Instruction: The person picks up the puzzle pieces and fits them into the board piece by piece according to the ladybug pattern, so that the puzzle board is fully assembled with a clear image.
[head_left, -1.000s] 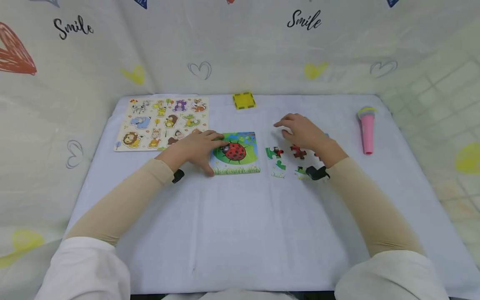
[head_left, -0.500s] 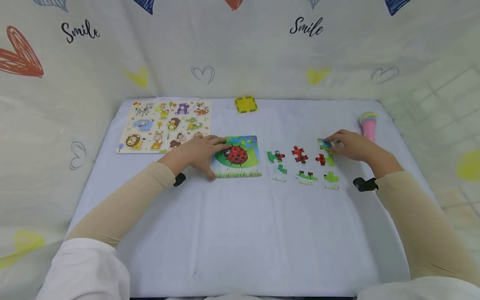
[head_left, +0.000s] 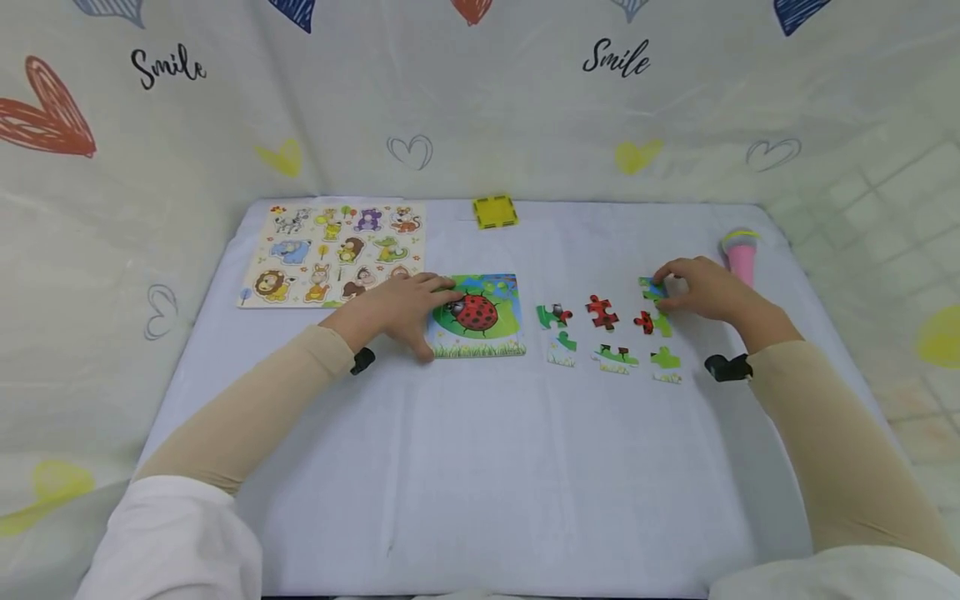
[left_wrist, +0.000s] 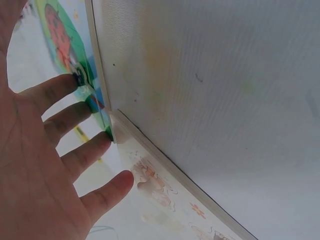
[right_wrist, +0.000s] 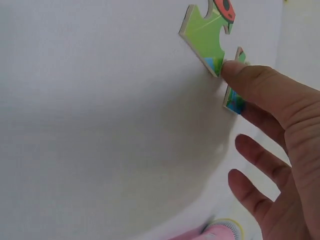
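Observation:
My left hand rests on the left edge of a square ladybug picture board, its fingers spread and fairly straight. The left wrist view shows the fingertips against the board's edge. At the right, my right hand pinches a green and blue puzzle piece between thumb and index finger; the other fingers are free. Beside it lies a green piece with a red patch. Several loose pieces lie between the hands, among them a red one and a green one with a grass edge.
An animal picture board lies at the back left, just behind my left hand. A yellow square tile is near the table's back edge. The pink toy microphone stands partly hidden behind my right hand. White cloth covers the table.
My right hand has moved right from above the middle pieces to the rightmost column and taken hold of the top puzzle piece. The left hand has stayed on the ladybug board.

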